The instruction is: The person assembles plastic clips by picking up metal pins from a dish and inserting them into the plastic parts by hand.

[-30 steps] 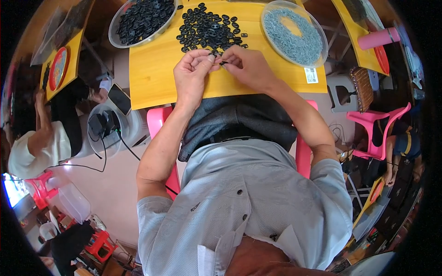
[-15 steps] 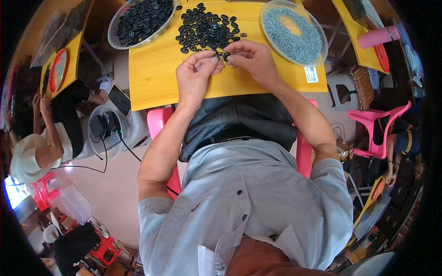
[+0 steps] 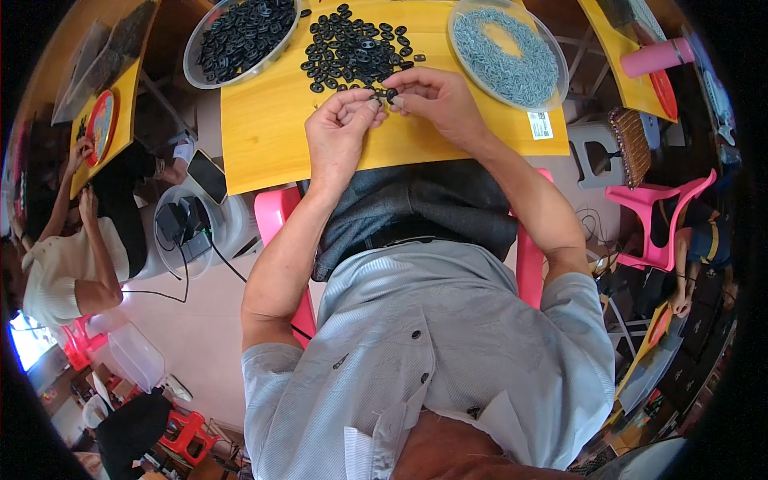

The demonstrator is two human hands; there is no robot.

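Both my hands meet over the yellow table (image 3: 264,152), just in front of a loose pile of small black oval pieces with holes (image 3: 352,52). My left hand (image 3: 340,128) pinches something small and dark between thumb and forefinger; the fingers mostly cover it. Between the thumb and forefinger of my right hand (image 3: 436,104) is a black oval piece (image 3: 391,94), its edge showing. The two pinches almost touch. Whether the held parts are joined I cannot tell.
A clear round tub of black pieces (image 3: 240,44) stands at the back left. At the back right is a clear tub of silvery screw-like parts (image 3: 508,56). A white label (image 3: 541,126) lies at the table's right edge. To the left sits another person (image 3: 76,264) at a yellow table.
My hands keep their pinches, with only slight finger movement. The table and its contents shift slightly left in view. The person on the left has leaned and reached toward the red tray.
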